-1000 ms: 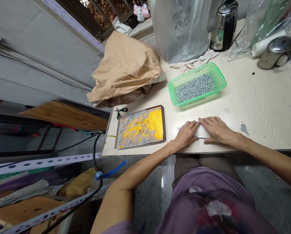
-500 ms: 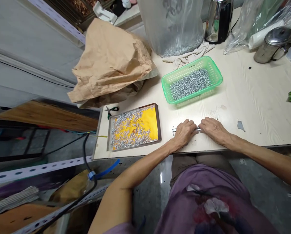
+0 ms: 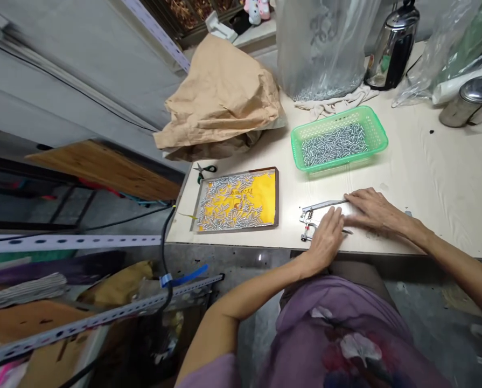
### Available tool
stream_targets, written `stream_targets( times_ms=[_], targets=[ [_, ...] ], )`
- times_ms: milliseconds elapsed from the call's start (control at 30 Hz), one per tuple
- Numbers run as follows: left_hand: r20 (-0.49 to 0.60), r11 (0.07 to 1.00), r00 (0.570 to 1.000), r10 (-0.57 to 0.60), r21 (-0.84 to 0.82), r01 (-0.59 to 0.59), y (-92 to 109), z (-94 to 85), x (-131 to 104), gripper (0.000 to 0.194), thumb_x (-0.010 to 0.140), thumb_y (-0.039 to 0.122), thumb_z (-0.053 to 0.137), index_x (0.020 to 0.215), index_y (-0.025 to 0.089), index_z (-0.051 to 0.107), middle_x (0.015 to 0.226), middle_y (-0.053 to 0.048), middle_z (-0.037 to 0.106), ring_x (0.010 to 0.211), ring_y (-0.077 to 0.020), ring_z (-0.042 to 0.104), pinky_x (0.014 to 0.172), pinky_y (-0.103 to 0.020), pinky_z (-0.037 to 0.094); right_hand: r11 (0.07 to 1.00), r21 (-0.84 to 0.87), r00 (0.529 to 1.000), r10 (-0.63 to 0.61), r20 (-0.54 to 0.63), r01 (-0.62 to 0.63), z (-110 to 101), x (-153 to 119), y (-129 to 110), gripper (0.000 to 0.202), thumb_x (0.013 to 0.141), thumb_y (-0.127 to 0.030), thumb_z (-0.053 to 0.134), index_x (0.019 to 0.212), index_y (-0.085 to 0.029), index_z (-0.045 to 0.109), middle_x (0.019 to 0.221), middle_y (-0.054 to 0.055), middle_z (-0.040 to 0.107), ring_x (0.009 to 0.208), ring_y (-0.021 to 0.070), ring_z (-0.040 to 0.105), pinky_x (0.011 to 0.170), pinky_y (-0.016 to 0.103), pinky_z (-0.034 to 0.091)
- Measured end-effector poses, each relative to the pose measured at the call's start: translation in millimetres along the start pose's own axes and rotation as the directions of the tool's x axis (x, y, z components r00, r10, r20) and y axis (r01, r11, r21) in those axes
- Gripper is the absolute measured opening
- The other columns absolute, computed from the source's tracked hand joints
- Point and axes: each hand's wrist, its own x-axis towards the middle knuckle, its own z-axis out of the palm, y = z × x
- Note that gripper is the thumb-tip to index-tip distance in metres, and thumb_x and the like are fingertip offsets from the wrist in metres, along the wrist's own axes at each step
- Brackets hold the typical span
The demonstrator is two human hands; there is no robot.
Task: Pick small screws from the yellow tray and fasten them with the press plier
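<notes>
A metal plier-like tool with a small spring lies on the table with its two long arms spread apart. My left hand is bent over the lower arm, covering most of it; a dark pointed end shows past the fingers. At the far end of the upper arm, my right hand has its fingers closed around the tip. Whether a small piece sits in the tool's jaw end, I cannot tell. Left of the tool is a shallow tray with a yellow bottom, scattered with small silvery metal pieces.
Behind my hands stands a green basket of small silvery pieces. Scissors lie by the tray. Along the back are a brown paper bag, a clear plastic bag, a cloth, a kettle and a metal jug.
The tool's arms, pressed together under my hands before, are now spread apart. My right hand has shifted to the upper arm's end. The whole view has swung left.
</notes>
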Motion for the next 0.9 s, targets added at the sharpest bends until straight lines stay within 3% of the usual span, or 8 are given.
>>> stream_targets(
  times_ms=[133, 233, 300, 367, 433, 567, 767, 900],
  targets=[
    [0.027, 0.998, 0.999, 0.021, -0.057, -0.02, 12, 10.1, -10, 0.042, 0.097, 0.034, 0.045, 0.133, 0.012, 0.048, 0.144, -0.021, 0.048, 0.142, -0.0298, 0.036, 0.114, -0.053, 0.036, 0.994, -0.09, 0.998, 0.055, -0.038, -0.058, -3, 18, 4, 0.033, 0.095, -0.035, 0.042, 0.103, -0.017, 0.068, 0.105, 0.015, 0.064, 0.1, 0.0287, 0.05, 0.081, 0.04, 0.038],
    [0.051, 0.995, 0.999, 0.015, -0.099, -0.009, 14, 9.2, -10, 0.039, 0.097, 0.036, 0.045, 0.129, 0.014, 0.052, 0.139, -0.019, 0.054, 0.139, -0.029, 0.041, 0.115, -0.055, 0.034, 0.977, -0.172, 0.989, 0.107, -0.105, -0.124, -7, 38, 2, 0.027, 0.094, -0.03, 0.045, 0.09, -0.02, 0.069, 0.095, 0.013, 0.065, 0.096, 0.0282, 0.048, 0.078, 0.04, 0.036],
    [0.066, 0.993, 0.998, -0.001, -0.119, 0.009, 15, 6.2, -8, 0.041, 0.096, 0.037, 0.047, 0.13, 0.014, 0.053, 0.139, -0.02, 0.054, 0.139, -0.0292, 0.041, 0.115, -0.056, 0.034, 0.965, -0.215, 0.983, 0.123, -0.137, -0.15, -10, 49, -9, 0.023, 0.093, -0.028, 0.049, 0.092, -0.02, 0.07, 0.099, 0.013, 0.065, 0.097, 0.0291, 0.048, 0.077, 0.04, 0.035],
    [0.09, 0.99, 0.996, -0.011, -0.138, 0.024, 16, 3.2, -6, 0.043, 0.095, 0.038, 0.049, 0.131, 0.013, 0.052, 0.138, -0.02, 0.054, 0.139, -0.0297, 0.041, 0.115, -0.055, 0.034, 0.97, -0.234, 0.995, 0.04, -0.094, -0.061, -11, 56, -30, 0.02, 0.09, -0.025, 0.054, 0.1, -0.02, 0.07, 0.11, 0.014, 0.064, 0.103, 0.0298, 0.047, 0.078, 0.04, 0.036],
    [0.141, 0.986, 0.99, -0.016, -0.164, 0.039, 17, 1.9, -4, 0.043, 0.095, 0.036, 0.049, 0.129, 0.01, 0.054, 0.133, -0.021, 0.058, 0.135, -0.0303, 0.046, 0.113, -0.051, 0.038, 0.965, -0.211, 0.988, -0.153, 0.023, 0.154, -9, 62, -57, 0.019, 0.088, -0.023, 0.058, 0.102, -0.023, 0.071, 0.121, 0.011, 0.061, 0.112, 0.0292, 0.046, 0.081, 0.039, 0.036],
    [0.225, 0.98, 0.974, -0.031, -0.183, 0.074, 17, 3.9, -4, 0.042, 0.096, 0.034, 0.046, 0.13, 0.01, 0.055, 0.13, -0.018, 0.061, 0.127, -0.0313, 0.054, 0.108, -0.047, 0.044, 0.867, -0.187, 0.882, -0.427, 0.201, 0.462, 4, 71, -99, 0.016, 0.089, -0.021, 0.058, 0.081, -0.023, 0.073, 0.122, 0.007, 0.062, 0.125, 0.0281, 0.042, 0.082, 0.037, 0.037],
    [0.197, 0.995, 0.98, -0.004, -0.097, 0.023, 20, 4.0, 4, 0.048, 0.092, 0.034, 0.052, 0.135, 0.014, 0.053, 0.141, -0.013, 0.054, 0.137, -0.0324, 0.044, 0.115, -0.044, 0.037, 0.771, -0.24, 0.807, -0.545, 0.229, 0.589, 21, 86, -109, 0.011, 0.083, -0.012, 0.063, 0.078, -0.019, 0.07, 0.093, 0.007, 0.067, 0.098, 0.0215, 0.055, 0.077, 0.034, 0.039],
    [0.195, 0.997, 0.978, 0.076, -0.014, -0.075, 31, -0.4, 17, 0.036, 0.092, 0.034, 0.053, 0.124, 0.021, 0.063, 0.136, -0.01, 0.059, 0.138, -0.0285, 0.043, 0.119, -0.036, 0.032, 0.836, -0.19, 0.857, -0.503, 0.11, 0.515, 17, 96, -108, 0.017, 0.087, -0.009, 0.053, 0.08, -0.017, 0.067, 0.082, 0.007, 0.067, 0.082, 0.019, 0.058, 0.072, 0.032, 0.04]
  ],
)
